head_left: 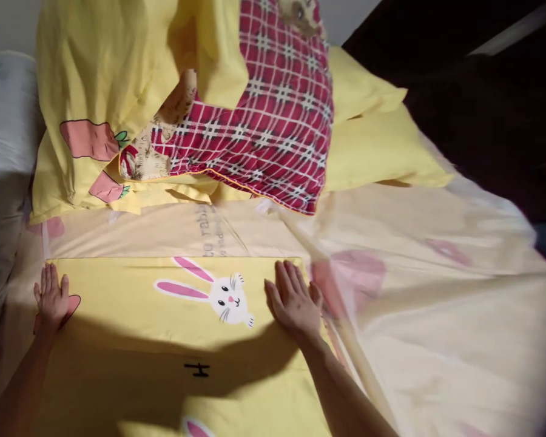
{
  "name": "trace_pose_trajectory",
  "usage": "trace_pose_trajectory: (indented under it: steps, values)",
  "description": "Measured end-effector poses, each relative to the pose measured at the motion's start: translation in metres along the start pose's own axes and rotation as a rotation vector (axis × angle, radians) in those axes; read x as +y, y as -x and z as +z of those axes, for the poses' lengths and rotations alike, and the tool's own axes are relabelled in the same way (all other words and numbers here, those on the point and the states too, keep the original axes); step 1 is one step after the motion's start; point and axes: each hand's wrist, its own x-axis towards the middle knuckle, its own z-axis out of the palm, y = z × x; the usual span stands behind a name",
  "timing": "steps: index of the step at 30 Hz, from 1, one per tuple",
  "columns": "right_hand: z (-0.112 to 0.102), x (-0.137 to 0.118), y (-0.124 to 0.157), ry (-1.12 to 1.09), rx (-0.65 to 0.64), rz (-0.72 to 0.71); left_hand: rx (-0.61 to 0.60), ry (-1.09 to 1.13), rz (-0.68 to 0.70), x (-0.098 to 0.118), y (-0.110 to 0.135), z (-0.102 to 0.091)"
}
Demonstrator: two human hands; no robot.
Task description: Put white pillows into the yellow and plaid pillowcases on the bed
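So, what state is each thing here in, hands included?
Left hand: open, palm down on the rabbit-print cloth
Right hand: open, palm down near its far right corner
Rabbit-print cloth: spread flat, partly shadowed
Cream sheet: creased, partly under the cloth
Plaid cushion: partly covered
Carrot-print fabric: draped, creased

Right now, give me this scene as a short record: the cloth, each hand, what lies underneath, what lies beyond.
Cloth: flat yellow rabbit-print fabric, shadowed across its middle
Left hand: open, palm down near the cloth's far left corner
Right hand: open, palm down near the far right corner
Underneath: cream bed sheet with pink patches
Beyond: red-and-white plaid cushion against yellow carrot-print fabric
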Motion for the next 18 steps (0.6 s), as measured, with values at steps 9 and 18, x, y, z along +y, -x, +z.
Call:
trace_pose_trajectory:
  steps: [9, 18]
  values:
    - [-0.008, -0.028, 0.092, -0.005, -0.127, -0.275, -0.01, 0.039, 0.26, -0.029, 0.096, -0.003]
    - [-0.024, 0.01, 0.159, 0.07, 0.049, 0.013, 0.158, -0.019, 0.188, -0.046, 0.102, -0.003]
